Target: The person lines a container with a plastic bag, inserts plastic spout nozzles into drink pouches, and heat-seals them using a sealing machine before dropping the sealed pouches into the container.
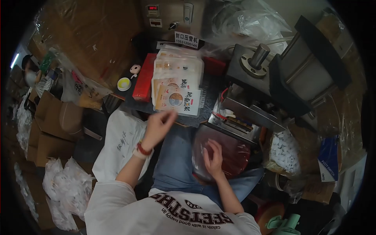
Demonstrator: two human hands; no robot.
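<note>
The stack of printed plastic pouches [180, 96] lies on a dark work surface [210, 92] near the middle of the scene, its sheets overlapping from far to near, with Chinese lettering and a round picture on the nearest one. The person's left hand [159, 127] is just at the near edge of that pouch, fingers bent and close together; whether they touch or grip it cannot be told. A red beaded bracelet [145, 150] circles the wrist. The right hand [213, 158] is open and visibly holds nothing, fingers slightly curled, above a glossy dark-red bag [237, 156] by the right thigh.

A red block [145, 82] stands just left of the pouches, and farther left are a small white toy figure [135, 69] and a round tub with a yellow inside [124, 84]. At the far side, a white label [186, 40] with Chinese characters and a number sits below a metal control panel [166, 21]. To the right stands a machine with a metal cylinder [260, 56]; nearer on that side is a blue-and-white foot switch box [329, 158]. A white sack [113, 147] lies near left.
</note>
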